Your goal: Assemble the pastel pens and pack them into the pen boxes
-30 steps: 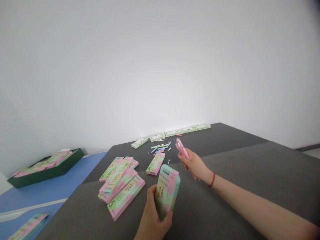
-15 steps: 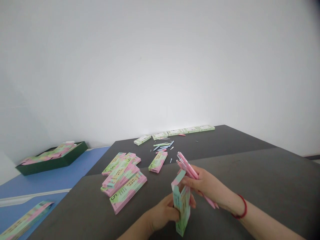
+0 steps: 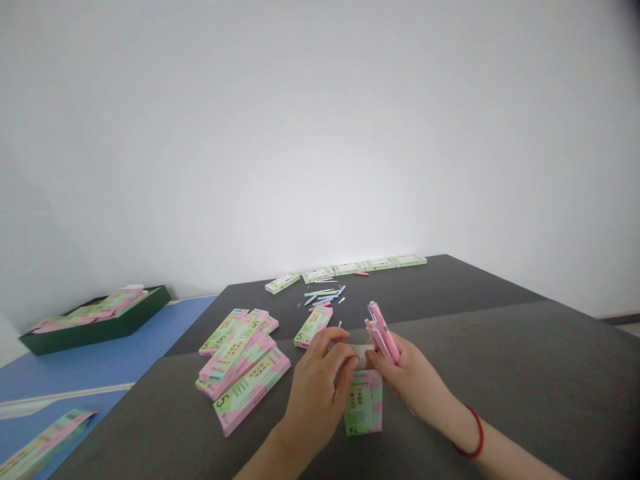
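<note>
A green and pink box (image 3: 364,407) hangs upright over the dark table, its pale top flap (image 3: 362,355) raised between my hands. My left hand (image 3: 320,393) pinches at the flap's left side, thumb and forefinger together. Several pink pens (image 3: 384,337) are gripped in my right hand (image 3: 410,373), whose fingertips also touch the flap's right side. The inside of the box is hidden from view.
Filled-looking boxes (image 3: 253,390) lie piled on the table's left, with one more box (image 3: 313,327) beyond my left hand. Loose pens (image 3: 325,294) and a row of boxes (image 3: 350,268) lie farther back. A green tray (image 3: 100,330) holds cartons at far left.
My left hand has moved from the side of the box up to its top flap. The box has turned its printed broad face toward me. The pens in my right hand stand steeper.
</note>
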The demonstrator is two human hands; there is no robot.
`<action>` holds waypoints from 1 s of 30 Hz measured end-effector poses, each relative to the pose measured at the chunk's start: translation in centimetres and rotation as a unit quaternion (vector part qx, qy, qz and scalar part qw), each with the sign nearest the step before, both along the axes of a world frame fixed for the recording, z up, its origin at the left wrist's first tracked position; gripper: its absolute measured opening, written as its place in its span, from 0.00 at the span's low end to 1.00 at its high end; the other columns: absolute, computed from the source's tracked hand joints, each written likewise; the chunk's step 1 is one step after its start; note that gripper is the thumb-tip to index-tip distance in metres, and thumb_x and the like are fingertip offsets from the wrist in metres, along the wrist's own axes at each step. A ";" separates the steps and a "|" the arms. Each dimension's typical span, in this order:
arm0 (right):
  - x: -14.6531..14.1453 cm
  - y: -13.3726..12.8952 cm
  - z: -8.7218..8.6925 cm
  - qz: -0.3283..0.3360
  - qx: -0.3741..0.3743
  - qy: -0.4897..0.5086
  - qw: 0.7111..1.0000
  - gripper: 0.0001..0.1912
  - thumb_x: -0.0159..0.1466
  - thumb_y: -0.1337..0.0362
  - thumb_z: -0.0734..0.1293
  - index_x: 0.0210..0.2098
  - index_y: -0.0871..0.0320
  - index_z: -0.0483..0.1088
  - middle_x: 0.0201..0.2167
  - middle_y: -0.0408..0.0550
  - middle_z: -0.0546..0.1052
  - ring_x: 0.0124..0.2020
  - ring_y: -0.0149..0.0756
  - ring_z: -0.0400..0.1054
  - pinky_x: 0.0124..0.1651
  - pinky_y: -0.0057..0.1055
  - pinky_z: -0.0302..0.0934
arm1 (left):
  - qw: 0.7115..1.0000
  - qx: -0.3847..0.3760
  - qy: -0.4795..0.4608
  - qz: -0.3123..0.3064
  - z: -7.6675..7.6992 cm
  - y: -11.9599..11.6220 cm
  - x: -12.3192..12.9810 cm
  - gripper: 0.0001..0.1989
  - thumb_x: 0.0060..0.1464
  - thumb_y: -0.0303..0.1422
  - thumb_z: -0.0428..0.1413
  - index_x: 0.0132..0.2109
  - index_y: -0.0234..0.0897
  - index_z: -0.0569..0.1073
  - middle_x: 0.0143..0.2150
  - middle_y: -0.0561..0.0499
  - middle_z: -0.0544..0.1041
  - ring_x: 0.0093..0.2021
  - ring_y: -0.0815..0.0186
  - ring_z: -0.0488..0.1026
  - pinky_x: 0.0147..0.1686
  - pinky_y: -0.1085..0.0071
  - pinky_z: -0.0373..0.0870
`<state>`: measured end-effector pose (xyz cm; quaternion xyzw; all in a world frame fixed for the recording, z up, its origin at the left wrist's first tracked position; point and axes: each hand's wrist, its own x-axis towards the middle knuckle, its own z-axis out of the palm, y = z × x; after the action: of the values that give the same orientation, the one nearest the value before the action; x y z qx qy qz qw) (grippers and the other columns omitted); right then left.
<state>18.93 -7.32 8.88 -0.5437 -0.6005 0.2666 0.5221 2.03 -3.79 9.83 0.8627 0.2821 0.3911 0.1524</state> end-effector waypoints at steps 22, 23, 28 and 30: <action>-1.4 1.5 6.6 0.222 0.114 0.303 0.920 0.10 0.63 0.59 0.64 0.30 0.56 0.60 0.19 0.36 0.64 0.18 0.25 0.58 0.22 0.23 0.57 | 0.953 -0.218 -0.136 -0.164 -2.5 1.0 0.7 0.15 0.61 0.35 0.49 0.53 0.40 0.72 0.47 0.47 0.76 0.46 0.60 0.71 0.45 0.67 0.66; -1.9 2.0 6.2 0.249 0.100 0.302 0.915 0.10 0.63 0.60 0.64 0.29 0.57 0.61 0.19 0.36 0.64 0.17 0.25 0.58 0.23 0.24 0.58 | 0.947 -0.230 -0.142 -0.172 -2.5 1.1 0.7 0.16 0.61 0.35 0.49 0.53 0.40 0.72 0.47 0.47 0.76 0.47 0.60 0.70 0.46 0.67 0.66; -1.8 3.6 4.8 0.314 0.056 0.251 0.914 0.11 0.61 0.57 0.66 0.32 0.59 0.66 0.23 0.40 0.70 0.25 0.30 0.67 0.33 0.28 0.63 | 0.937 -0.243 -0.145 -0.206 -2.4 1.4 0.9 0.16 0.63 0.34 0.46 0.53 0.39 0.72 0.50 0.48 0.75 0.50 0.60 0.69 0.51 0.65 0.64; -0.7 3.8 5.0 0.321 0.027 0.192 0.927 0.12 0.61 0.56 0.66 0.32 0.60 0.69 0.27 0.44 0.73 0.30 0.32 0.68 0.36 0.29 0.63 | 0.937 -0.242 -0.152 -0.199 -2.6 1.5 0.9 0.15 0.63 0.34 0.46 0.52 0.39 0.72 0.50 0.48 0.75 0.51 0.60 0.69 0.52 0.66 0.63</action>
<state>18.22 -3.51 13.91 -0.2460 -0.6385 0.5030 0.5280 2.91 -2.30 7.22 0.7686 0.1646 0.3988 0.4723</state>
